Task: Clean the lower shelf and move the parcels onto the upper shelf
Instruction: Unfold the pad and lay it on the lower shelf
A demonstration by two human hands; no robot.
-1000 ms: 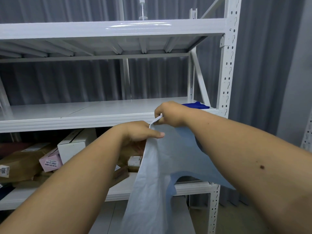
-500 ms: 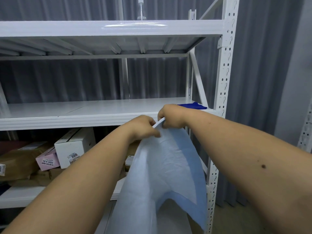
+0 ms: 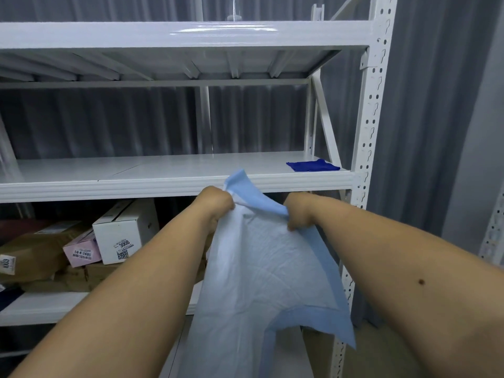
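A large light-blue sheet (image 3: pixel 261 268) hangs in front of the white rack, white on the side facing me. My left hand (image 3: pixel 215 204) grips its top edge, and my right hand (image 3: pixel 298 211) grips the same edge a little to the right; the sheet stretches between them. The middle shelf (image 3: pixel 163 184) is just behind my hands, with a dark blue cloth (image 3: pixel 312 166) lying flat at its right end. On the lower shelf (image 3: pixel 41 306) stand parcels: a white box (image 3: pixel 122 236), a pink box (image 3: pixel 81 252) and a brown carton (image 3: pixel 30 255).
The rack's white perforated upright (image 3: pixel 368 132) rises on the right. A top shelf (image 3: pixel 185 34) spans overhead. Grey curtain hangs behind and to the right. Another white upright (image 3: pixel 493 230) shows at the far right edge.
My hands have moved apart along the sheet's top edge, spreading it open. A blue corner now sticks up above my left hand. The view has shifted, uncovering the dark blue cloth.
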